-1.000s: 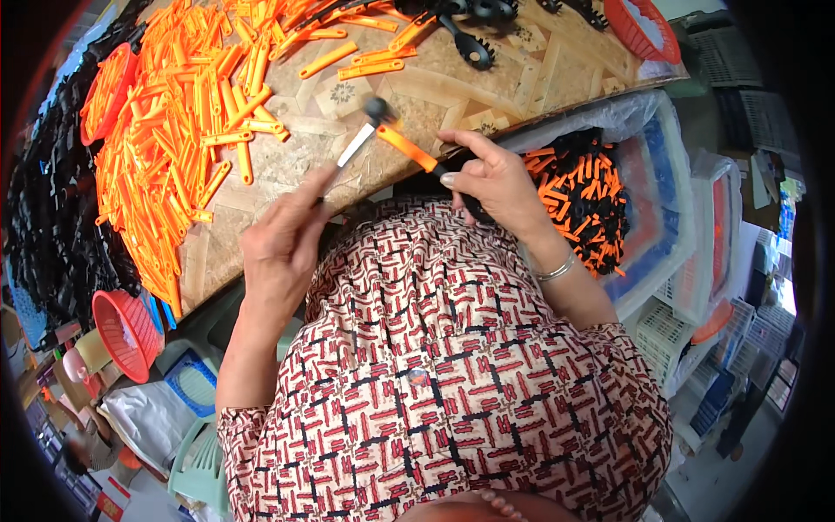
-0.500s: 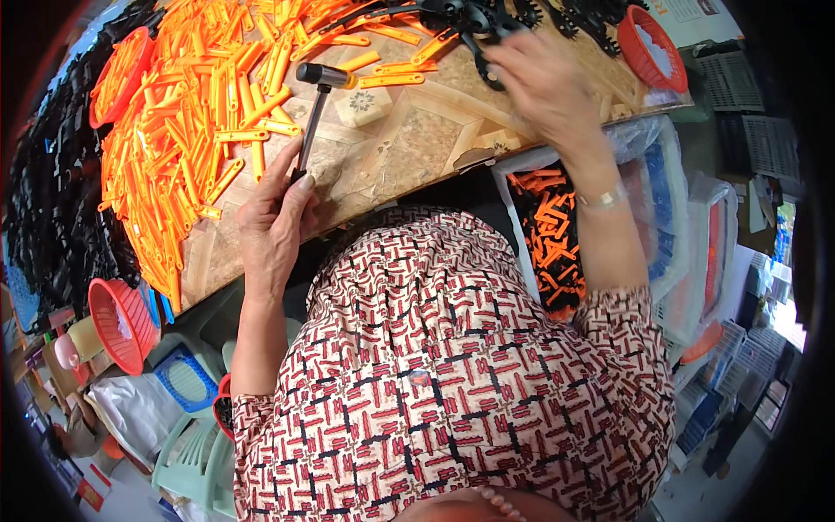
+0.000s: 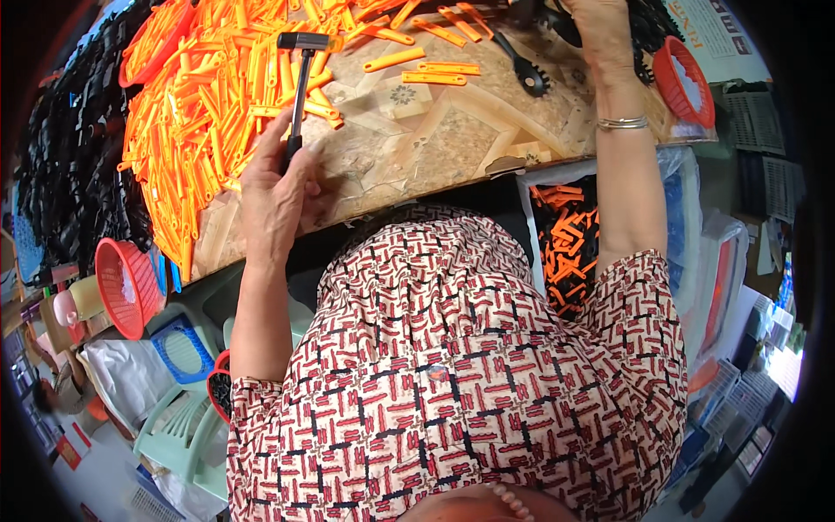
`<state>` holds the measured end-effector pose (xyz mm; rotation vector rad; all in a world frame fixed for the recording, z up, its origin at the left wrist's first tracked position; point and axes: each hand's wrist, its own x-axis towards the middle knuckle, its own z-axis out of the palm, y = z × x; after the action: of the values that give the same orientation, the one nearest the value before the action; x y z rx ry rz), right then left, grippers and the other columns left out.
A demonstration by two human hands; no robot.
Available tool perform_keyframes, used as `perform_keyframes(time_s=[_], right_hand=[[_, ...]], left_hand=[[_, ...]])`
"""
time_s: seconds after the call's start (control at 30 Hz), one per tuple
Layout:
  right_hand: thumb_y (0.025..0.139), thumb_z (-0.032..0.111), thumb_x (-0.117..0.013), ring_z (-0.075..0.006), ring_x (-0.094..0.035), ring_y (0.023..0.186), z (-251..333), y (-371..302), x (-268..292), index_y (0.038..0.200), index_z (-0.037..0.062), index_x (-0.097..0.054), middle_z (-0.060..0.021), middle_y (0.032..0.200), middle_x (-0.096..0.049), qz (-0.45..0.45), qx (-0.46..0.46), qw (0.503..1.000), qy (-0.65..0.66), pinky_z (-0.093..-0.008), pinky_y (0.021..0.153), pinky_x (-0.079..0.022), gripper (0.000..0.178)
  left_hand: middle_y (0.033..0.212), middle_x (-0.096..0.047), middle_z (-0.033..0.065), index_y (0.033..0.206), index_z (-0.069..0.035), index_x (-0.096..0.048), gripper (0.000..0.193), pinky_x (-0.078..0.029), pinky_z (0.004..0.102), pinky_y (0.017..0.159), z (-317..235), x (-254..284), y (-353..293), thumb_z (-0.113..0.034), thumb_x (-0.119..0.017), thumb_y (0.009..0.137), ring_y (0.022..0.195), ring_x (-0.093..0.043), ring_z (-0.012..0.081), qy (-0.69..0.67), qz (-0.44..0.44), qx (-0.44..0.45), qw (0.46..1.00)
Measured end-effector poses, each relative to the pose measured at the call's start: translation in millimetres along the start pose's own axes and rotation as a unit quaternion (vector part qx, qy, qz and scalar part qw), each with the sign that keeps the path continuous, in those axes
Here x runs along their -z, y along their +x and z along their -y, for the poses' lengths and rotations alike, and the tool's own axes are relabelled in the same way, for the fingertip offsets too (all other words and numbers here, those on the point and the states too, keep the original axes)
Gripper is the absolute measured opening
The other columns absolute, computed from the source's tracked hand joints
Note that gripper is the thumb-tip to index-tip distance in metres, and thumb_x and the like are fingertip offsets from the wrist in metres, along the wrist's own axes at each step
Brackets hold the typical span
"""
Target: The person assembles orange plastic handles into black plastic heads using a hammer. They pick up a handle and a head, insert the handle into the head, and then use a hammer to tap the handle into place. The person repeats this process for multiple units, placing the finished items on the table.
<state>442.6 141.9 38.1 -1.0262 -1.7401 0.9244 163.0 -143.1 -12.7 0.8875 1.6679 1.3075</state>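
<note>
Hammer [image 3: 301, 91]: held in the left hand [image 3: 277, 191] above the near left part of the worktop [image 3: 452, 130]. The left grip is clamped on the dark lower end of its handle, thumb and index finger on opposite sides. The shaft points up and away from the body, and the head overlaps the pile of orange handles [image 3: 217, 104] in the view. This low hold probably leaves the shaft free and keeps the fingers clear of the head.

Right arm: extended across the far right of the worktop. The right hand [image 3: 603, 35] is cut off by the upper edge of the view, near black utensil parts; whether its grip is apart or together on a piece cannot be told. The long reach appears dictated by the parts lying at the far side.

Black toothed spoon [image 3: 531, 78]: lies left of the right hand, stem toward another orange handle; whether the two are joined is unclear. Three loose handles [image 3: 394, 59] lie apart from the pile, presumably for easier pick-up.

Box [image 3: 533, 230]: stands below the worktop's front edge, beside the lap, containing orange and black pieces. This position likely keeps it within short reach of the right hand.
</note>
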Motion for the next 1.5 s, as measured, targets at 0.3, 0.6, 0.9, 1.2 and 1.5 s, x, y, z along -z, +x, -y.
perform_keyframes(time_s=[0.3, 0.6, 0.9, 1.2, 1.5], right_hand=[[0.102, 0.016, -0.059, -0.0263, -0.074, 0.090, -14, 16, -4, 0.105, -0.0028, -0.068, -0.0162, 0.098, -0.075, -0.005, -0.048, 0.916, 0.399, -0.0384, 0.083, -0.060, 0.021], [0.100, 0.027, -0.064, -0.0178, -0.064, 0.075, 7, -36, -11, 0.100, 0.0051, -0.069, -0.0063, 0.079, -0.065, 0.135, -0.091, 0.950, 0.265, -0.0326, 0.068, -0.051, 0.023], [0.095, 0.008, -0.063, -0.0067, -0.059, 0.058, 20, -181, -17, 0.124, -0.0007, -0.064, 0.0018, 0.072, -0.059, 0.219, -0.199, 0.950, 0.094, -0.0227, 0.054, -0.049, 0.031], [0.090, 0.002, -0.062, -0.0085, -0.064, 0.057, 5, -217, -31, 0.122, 0.0004, -0.069, -0.0054, 0.072, -0.069, 0.200, -0.303, 0.922, 0.138, -0.0220, 0.056, -0.052, 0.033], [0.090, 0.004, -0.062, -0.0082, -0.064, 0.057, 6, -215, -30, 0.122, 0.0035, -0.071, -0.0041, 0.070, -0.067, 0.216, -0.293, 0.925, 0.109, -0.0221, 0.055, -0.051, 0.033]], left_hand=[[0.073, -0.055, -0.0044, 0.103, -0.005, -0.066, 0.021, -0.040, 0.0214, 0.058, -4, -39, 42, -0.023, -0.073, 0.094, 0.065, -0.049, 0.0041, 0.151, 0.010, -0.056, 0.987], [0.096, -0.069, 0.0164, 0.106, -0.004, -0.065, 0.026, -0.051, 0.0459, 0.081, -4, -72, 102, -0.020, -0.075, 0.088, 0.092, -0.063, 0.0365, 0.462, -0.045, -0.304, 0.832], [0.078, -0.064, 0.0040, 0.103, -0.005, -0.061, 0.020, -0.046, 0.0262, 0.064, 0, -53, 99, -0.011, -0.073, 0.090, 0.068, -0.057, 0.0130, 0.284, 0.046, -0.214, 0.933], [0.093, -0.067, 0.0015, 0.106, -0.004, -0.062, 0.022, -0.051, 0.0244, 0.075, -22, -63, 61, -0.003, -0.074, 0.088, 0.085, -0.063, 0.0091, 0.022, 0.333, -0.051, 0.941], [0.094, -0.067, -0.0004, 0.105, -0.004, -0.063, 0.022, -0.049, 0.0239, 0.091, -17, -85, 58, -0.003, -0.076, 0.087, 0.098, -0.064, 0.0089, 0.079, 0.354, -0.084, 0.928]])
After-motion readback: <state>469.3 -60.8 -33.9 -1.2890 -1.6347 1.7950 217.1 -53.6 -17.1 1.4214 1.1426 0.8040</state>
